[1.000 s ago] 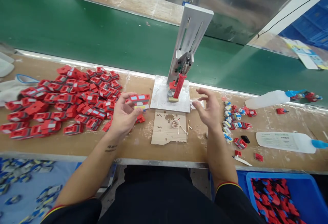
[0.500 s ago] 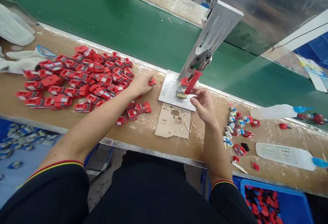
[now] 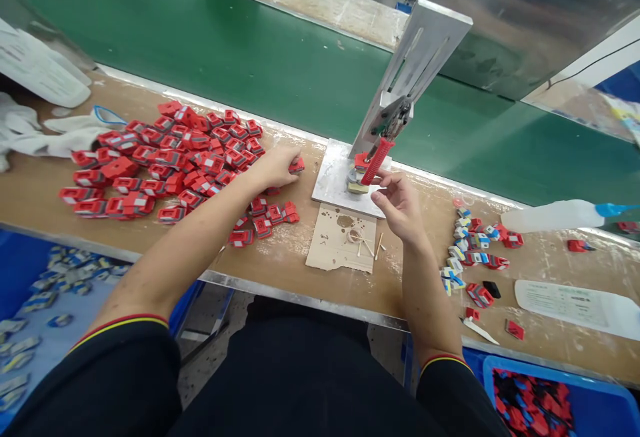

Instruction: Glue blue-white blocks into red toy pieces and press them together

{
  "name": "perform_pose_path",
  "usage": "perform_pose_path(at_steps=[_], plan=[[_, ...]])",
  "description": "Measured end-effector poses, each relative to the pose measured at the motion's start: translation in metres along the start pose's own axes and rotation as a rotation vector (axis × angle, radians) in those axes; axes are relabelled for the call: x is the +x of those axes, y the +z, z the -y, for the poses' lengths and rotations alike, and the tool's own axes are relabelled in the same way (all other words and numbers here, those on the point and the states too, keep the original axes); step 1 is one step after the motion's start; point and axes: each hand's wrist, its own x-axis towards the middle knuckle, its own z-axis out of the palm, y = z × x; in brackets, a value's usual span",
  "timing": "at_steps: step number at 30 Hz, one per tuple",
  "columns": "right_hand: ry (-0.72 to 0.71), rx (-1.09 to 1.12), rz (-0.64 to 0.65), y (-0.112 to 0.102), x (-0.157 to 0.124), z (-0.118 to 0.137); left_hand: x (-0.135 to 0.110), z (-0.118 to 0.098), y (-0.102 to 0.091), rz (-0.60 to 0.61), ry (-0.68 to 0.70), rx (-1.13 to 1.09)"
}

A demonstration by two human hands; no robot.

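Note:
My left hand [image 3: 276, 166] is closed around a small red toy car part [image 3: 297, 165], just right of a large pile of similar red and grey parts [image 3: 193, 150]. My right hand [image 3: 399, 202] is loosely curled, thumb and fingers apart, beside the red handle [image 3: 377, 161] of a toggle clamp. Its fingertips come close to the handle's lower end; whether they touch it I cannot tell. The clamp [image 3: 395, 117] is fixed to an upright metal bracket on a metal base plate [image 3: 327, 177]. Under the clamp, a red piece sits above a yellowish block [image 3: 358, 188].
A stained cardboard piece [image 3: 340, 250] with cotton swabs lies before the plate. White gloves [image 3: 65, 137] lie at far left. To the right are small blue-white parts [image 3: 456, 250], plastic bottles [image 3: 555, 215] and a blue bin [image 3: 595, 390] of red parts. A green belt [image 3: 275, 77] runs behind.
The view has shifted slightly, so the table's contents appear a little further right. Both hands keep nearly the same place and pose, the left still holding the red toy car part.

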Motion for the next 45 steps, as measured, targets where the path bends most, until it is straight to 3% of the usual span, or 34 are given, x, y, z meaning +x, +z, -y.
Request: perform_pose_path(at_steps=[4,7,9,14,18,22,24,28,32,34,37,39,42,45], plan=[[0.027,0.021,0.004,-0.001,-0.001,0.005,-0.005,0.01,-0.012,0.003,0.006,-0.001],[0.007,0.008,0.008,-0.001,-0.001,0.006,-0.011,0.004,-0.018,-0.148,0.07,-0.04],[-0.022,-0.003,0.017,0.001,0.002,0.005,-0.01,-0.013,-0.015,-0.234,0.14,-0.088],[-0.066,0.029,0.073,0.008,0.014,0.001,0.023,-0.07,0.026,-0.134,0.308,-0.256],[-0.083,0.021,0.09,0.007,0.014,0.009,0.053,-0.09,0.058,-0.09,0.338,-0.47],[-0.195,0.043,0.126,-0.003,0.009,0.042,0.058,-0.091,0.07,-0.138,0.327,-0.596],[-0.311,0.084,0.099,-0.008,0.02,0.066,0.055,-0.092,0.071,-0.154,0.317,-0.602],[-0.51,0.162,0.066,-0.02,0.078,0.114,0.052,-0.099,0.072,-0.206,0.255,-0.605],[-0.484,0.056,0.008,-0.034,0.124,0.146,0.049,-0.1,0.071,-0.403,0.107,-0.659],[-0.519,0.022,-0.021,-0.035,0.123,0.146,0.043,-0.095,0.069,-0.534,-0.014,-0.717],[-0.678,-0.075,-0.073,-0.026,0.091,0.123,0.017,-0.084,0.064,-0.621,-0.086,-0.944],[-0.703,-0.218,-0.069,-0.014,0.06,0.101,-0.011,-0.082,0.059,-0.58,0.002,-1.11],[-0.636,-0.4,0.036,0.005,0.018,0.074,-0.059,-0.092,0.051,-0.485,0.192,-1.232],[-0.598,-0.381,0.119,0.021,-0.005,0.059,-0.094,-0.108,0.043,-0.405,0.316,-1.266]])
